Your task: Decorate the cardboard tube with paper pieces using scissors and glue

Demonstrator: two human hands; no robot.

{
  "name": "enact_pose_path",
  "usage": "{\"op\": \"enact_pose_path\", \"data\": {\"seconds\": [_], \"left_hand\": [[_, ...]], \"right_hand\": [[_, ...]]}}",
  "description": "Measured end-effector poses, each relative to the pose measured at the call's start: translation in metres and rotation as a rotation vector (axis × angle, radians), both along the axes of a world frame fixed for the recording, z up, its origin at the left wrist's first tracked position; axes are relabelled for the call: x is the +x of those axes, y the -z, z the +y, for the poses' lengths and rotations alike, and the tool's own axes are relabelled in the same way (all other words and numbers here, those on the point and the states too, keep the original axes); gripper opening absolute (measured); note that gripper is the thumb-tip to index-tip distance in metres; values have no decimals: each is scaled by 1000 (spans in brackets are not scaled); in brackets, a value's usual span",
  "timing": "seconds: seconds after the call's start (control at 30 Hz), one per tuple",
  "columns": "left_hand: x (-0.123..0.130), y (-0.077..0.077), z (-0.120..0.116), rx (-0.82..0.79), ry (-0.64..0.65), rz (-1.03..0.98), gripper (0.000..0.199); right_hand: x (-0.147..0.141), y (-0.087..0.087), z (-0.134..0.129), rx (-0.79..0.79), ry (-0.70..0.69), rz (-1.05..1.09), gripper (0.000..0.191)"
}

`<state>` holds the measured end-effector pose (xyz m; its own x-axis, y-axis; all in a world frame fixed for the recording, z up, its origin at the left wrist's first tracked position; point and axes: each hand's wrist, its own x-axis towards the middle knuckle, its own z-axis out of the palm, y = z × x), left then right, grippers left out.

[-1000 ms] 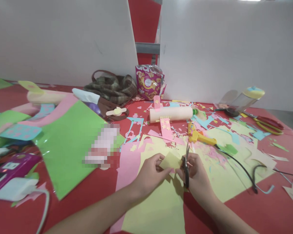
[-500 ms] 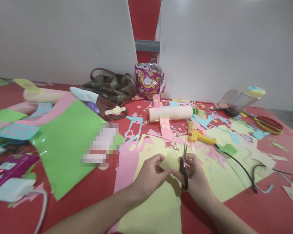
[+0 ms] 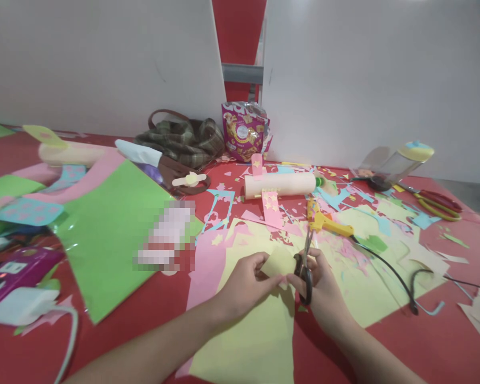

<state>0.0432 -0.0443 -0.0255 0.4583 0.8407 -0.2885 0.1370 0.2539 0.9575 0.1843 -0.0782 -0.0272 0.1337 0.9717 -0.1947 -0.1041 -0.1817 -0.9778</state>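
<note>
Between thumb and fingers, my left hand (image 3: 243, 285) pinches a small piece of pale yellow paper (image 3: 279, 262). My right hand (image 3: 322, 290) is closed around dark-handled scissors (image 3: 305, 266), whose blades point up and away from me. Its thumb tip meets the lower edge of the small piece, close to the left thumb. Below both hands lies a large yellow paper sheet (image 3: 248, 341), partly over a pink sheet (image 3: 202, 269). Ahead of the hands rests a cream paper tube (image 3: 282, 185) with pink star-dotted strips.
A yellow glue gun (image 3: 332, 225) with a black cord lies right of the scissors among paper scraps. Green sheets (image 3: 104, 240) and a magenta box (image 3: 14, 277) are on the left. At the back stand a plaid bag (image 3: 184, 138), a snack bag (image 3: 246, 130) and a clear bottle (image 3: 404, 160).
The scissors have tilted slightly rightward and lowered in my right hand. The right thumb has shifted along the small paper's lower edge. My left hand keeps its pinch.
</note>
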Motion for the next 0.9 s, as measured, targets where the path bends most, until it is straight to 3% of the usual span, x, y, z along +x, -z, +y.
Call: {"op": "enact_pose_path", "data": {"seconds": [0.5,0.9], "left_hand": [[-2,-2,0,-15,96,-48,22],[2,0,-1,-201,-24,-155,29]], "right_hand": [[1,7,1,81,-98,30,41],[1,8,1,117,30,-46,36]]}}
